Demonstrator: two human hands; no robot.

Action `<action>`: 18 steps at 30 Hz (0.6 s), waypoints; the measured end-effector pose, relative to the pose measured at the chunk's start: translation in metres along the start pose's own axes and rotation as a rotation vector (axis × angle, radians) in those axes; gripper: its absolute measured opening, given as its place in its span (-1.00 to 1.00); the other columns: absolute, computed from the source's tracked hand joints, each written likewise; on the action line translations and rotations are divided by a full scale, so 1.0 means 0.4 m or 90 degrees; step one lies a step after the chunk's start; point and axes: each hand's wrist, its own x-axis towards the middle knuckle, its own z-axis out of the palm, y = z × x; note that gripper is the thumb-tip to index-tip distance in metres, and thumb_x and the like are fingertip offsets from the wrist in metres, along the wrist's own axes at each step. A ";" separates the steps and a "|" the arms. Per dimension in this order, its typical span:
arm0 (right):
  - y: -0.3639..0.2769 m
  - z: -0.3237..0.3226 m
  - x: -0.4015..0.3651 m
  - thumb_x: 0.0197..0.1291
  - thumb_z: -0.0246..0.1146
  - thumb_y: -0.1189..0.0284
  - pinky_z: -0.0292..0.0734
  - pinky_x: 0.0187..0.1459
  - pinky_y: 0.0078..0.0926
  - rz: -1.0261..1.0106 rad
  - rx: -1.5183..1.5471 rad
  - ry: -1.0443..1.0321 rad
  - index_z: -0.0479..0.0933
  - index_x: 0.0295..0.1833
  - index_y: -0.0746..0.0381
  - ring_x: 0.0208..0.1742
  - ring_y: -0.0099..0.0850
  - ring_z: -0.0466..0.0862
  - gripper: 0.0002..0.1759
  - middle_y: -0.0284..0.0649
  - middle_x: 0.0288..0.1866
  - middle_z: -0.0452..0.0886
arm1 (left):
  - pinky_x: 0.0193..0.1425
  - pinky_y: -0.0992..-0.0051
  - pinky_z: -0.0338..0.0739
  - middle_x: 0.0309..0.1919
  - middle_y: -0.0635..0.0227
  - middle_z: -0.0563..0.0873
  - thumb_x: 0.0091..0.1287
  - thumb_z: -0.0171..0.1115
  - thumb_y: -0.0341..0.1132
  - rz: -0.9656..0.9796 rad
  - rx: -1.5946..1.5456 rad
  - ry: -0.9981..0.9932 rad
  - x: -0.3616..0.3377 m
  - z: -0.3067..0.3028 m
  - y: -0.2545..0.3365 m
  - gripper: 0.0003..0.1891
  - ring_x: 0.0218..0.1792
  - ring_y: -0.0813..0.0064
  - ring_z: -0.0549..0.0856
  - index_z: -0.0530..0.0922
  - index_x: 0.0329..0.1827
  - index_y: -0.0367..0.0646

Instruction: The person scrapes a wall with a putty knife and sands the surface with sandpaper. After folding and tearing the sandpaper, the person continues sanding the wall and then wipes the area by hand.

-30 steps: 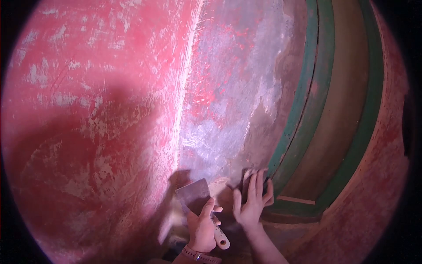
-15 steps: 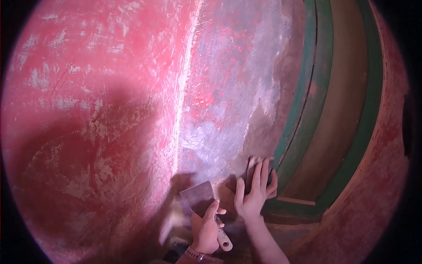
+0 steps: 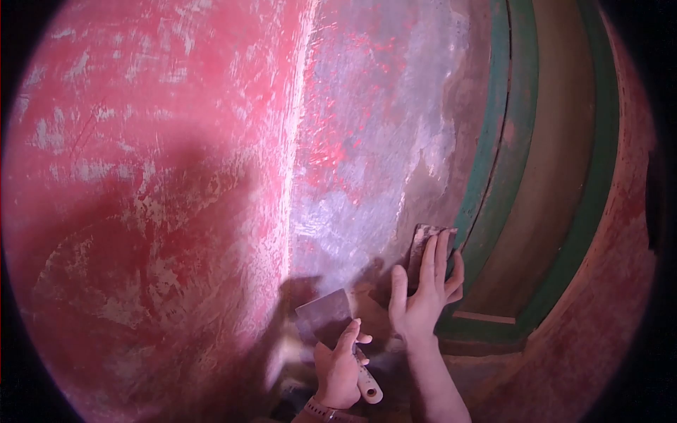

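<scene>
My left hand (image 3: 338, 372) is wrapped round the pale handle of a wide-bladed scraper (image 3: 324, 316), its blade tilted up to the left. To its right, my right hand (image 3: 423, 299) presses a flat dark block (image 3: 421, 243) with a speckled top edge against the wall. The fingers lie spread over the block, with the thumb apart on its left. This block touches the brownish wall strip (image 3: 465, 106) right beside the green frame.
A red, scratched wall (image 3: 141, 190) fills the left side and meets the patchy grey-violet wall (image 3: 374, 141) at a bright corner edge. On the right stands a green frame (image 3: 518, 127) round a brown panel (image 3: 557, 141).
My right hand has moved up and slightly right along the wall with the block. My left hand and the scraper have shifted slightly right in view.
</scene>
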 end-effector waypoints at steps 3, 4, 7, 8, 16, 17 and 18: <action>0.026 0.062 -0.058 0.49 0.27 0.12 0.02 0.65 0.23 -0.028 0.070 0.029 0.26 0.70 0.38 0.66 0.34 0.19 -0.15 0.15 0.79 0.20 | -0.42 0.56 0.49 -0.30 0.33 0.78 0.48 0.50 -0.19 0.004 0.003 0.004 -0.004 0.002 -0.001 -0.73 -0.53 0.62 0.57 0.67 0.02 -0.17; 0.051 0.102 -0.100 0.48 0.29 0.13 0.04 0.65 0.21 -0.068 0.100 0.058 0.25 0.70 0.38 0.65 0.36 0.22 -0.14 0.18 0.78 0.20 | -0.42 0.55 0.49 -0.30 0.33 0.78 0.48 0.50 -0.19 0.006 0.008 0.006 -0.003 0.001 -0.001 -0.73 -0.53 0.62 0.57 0.68 0.03 -0.16; 0.035 0.096 -0.142 0.47 0.28 0.21 -0.03 0.67 0.20 -0.055 0.001 -0.002 0.18 0.72 0.44 0.71 0.30 0.17 -0.12 0.27 0.79 0.16 | -0.41 0.55 0.50 -0.29 0.34 0.79 0.49 0.49 -0.19 0.030 0.003 0.008 -0.001 0.012 0.000 -0.74 -0.53 0.62 0.57 0.68 0.03 -0.15; 0.041 0.087 -0.115 0.47 0.29 0.18 -0.06 0.68 0.20 -0.059 0.101 0.012 0.19 0.73 0.40 0.72 0.30 0.14 -0.12 0.21 0.80 0.16 | -0.41 0.54 0.50 -0.29 0.34 0.79 0.49 0.49 -0.19 0.040 0.004 0.014 0.000 0.006 0.002 -0.74 -0.53 0.63 0.57 0.68 0.03 -0.15; 0.041 0.121 -0.132 0.42 0.33 0.12 -0.03 0.59 0.25 -0.027 0.037 0.049 0.30 0.69 0.36 0.64 0.24 0.23 -0.12 0.06 0.79 0.25 | -0.41 0.53 0.49 -0.29 0.33 0.79 0.49 0.48 -0.17 0.035 0.028 0.009 -0.010 -0.004 0.020 -0.73 -0.53 0.60 0.58 0.70 0.02 -0.17; 0.046 0.119 -0.140 0.42 0.33 0.13 -0.06 0.61 0.23 -0.025 0.041 0.048 0.28 0.71 0.35 0.65 0.24 0.22 -0.12 0.04 0.80 0.23 | -0.41 0.53 0.49 -0.29 0.33 0.80 0.49 0.48 -0.17 0.030 0.027 0.017 -0.008 -0.001 0.020 -0.73 -0.53 0.60 0.58 0.70 0.02 -0.17; 0.043 0.114 -0.141 0.42 0.33 0.15 -0.08 0.63 0.20 -0.022 0.046 0.045 0.26 0.72 0.33 0.66 0.24 0.21 -0.12 0.03 0.81 0.22 | -0.41 0.53 0.49 -0.29 0.33 0.80 0.48 0.48 -0.17 0.033 0.025 0.010 -0.005 -0.001 0.017 -0.73 -0.53 0.60 0.57 0.70 0.01 -0.18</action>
